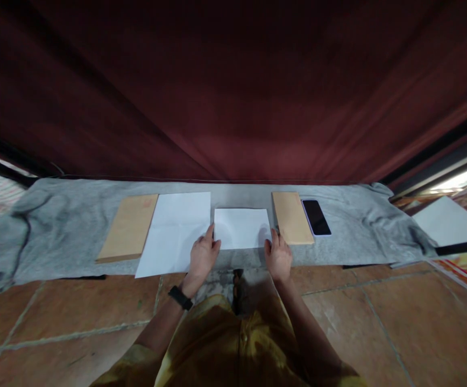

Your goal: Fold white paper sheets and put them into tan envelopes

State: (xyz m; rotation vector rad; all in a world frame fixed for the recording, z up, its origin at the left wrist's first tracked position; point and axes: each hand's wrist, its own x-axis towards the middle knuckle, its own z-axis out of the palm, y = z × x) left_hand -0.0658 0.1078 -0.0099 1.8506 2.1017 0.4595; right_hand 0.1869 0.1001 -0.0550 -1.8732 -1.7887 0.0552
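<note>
A white sheet of paper, apparently folded to a small rectangle, lies in front of me on a grey cloth. At its left edge and near corner, my left hand grips with the index finger stretched forward and the thumb apart. My right hand has its thumb and curled fingers on the right edge and near corner. Left of the folded sheet is a larger white paper with faint creases, partly under my left hand. Fingertips below the paper's edges are hidden.
A stack of brown envelopes lies at the left. Another brown envelope is near my right hand, beside a phone with a dark screen. A dark red curtain hangs behind the cloth. Tiled floor shows below.
</note>
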